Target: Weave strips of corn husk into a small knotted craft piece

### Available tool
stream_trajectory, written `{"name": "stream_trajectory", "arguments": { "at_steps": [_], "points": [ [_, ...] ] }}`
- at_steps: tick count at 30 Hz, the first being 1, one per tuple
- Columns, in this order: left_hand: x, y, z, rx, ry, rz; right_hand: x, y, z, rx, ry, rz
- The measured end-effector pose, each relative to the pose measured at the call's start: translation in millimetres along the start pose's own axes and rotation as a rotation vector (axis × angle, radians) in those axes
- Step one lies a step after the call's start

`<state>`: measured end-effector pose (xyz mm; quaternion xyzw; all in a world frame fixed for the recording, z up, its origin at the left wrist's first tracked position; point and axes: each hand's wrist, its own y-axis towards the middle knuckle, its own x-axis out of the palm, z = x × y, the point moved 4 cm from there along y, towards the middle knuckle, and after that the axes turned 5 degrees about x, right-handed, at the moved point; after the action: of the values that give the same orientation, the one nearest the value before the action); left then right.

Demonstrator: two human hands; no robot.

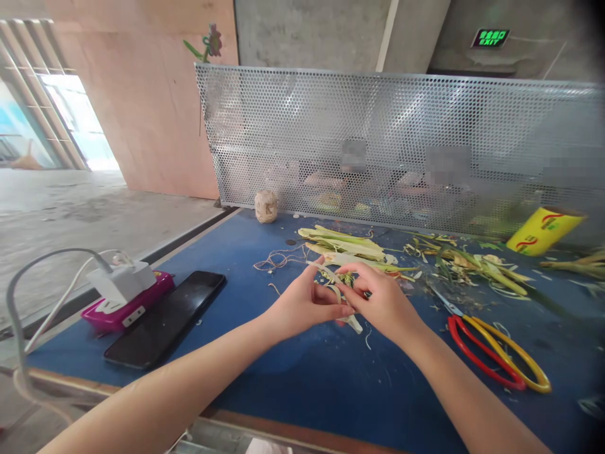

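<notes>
Over the middle of the blue table (293, 384), both my hands are closed on a pale strip of plant leaf (352, 323), bent into a loop. My left hand (309, 299) pinches it from the left, thumb and fingers around the loop. From the right, my right hand (380, 299) grips the strip with its fingertips, close to my left fingers. A small green, braided-looking piece (348, 278) shows behind my fingers, partly hidden. Just beyond lies a pile of pale green leaf strips (340, 243), with thin brownish string (278, 258) to its left.
Scissors (496, 353) with red and yellow handles lie at right, near leaf scraps (482, 268) and a yellow roll (543, 232). At left are a black phone (165, 321) and a purple power strip (127, 302) with cables. A perforated metal screen (293, 107) borders the back.
</notes>
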<state>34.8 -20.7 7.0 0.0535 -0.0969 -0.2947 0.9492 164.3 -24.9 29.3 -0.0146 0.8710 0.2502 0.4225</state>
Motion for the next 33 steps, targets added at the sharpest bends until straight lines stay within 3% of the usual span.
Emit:
{"name": "stream_trajectory", "arguments": {
  "at_steps": [6,10,17,22,33],
  "points": [
    [-8,2,5,-0.01,0.035,0.175,-10,-3,-7,0.01,0.086,-0.024],
    [-12,2,7,-0.022,0.061,0.209,-19,-3,-5,-0.022,0.155,-0.104],
    [-11,2,-2,0.0,0.132,0.116,-13,-4,-3,0.172,0.791,-0.428],
    [-1,0,-5,0.023,0.054,-0.02,-8,2,0,0.101,0.791,-0.336],
    [-1,0,-6,-0.018,-0.083,-0.013,-9,3,2,-0.003,0.505,-0.131]
  ]
}}
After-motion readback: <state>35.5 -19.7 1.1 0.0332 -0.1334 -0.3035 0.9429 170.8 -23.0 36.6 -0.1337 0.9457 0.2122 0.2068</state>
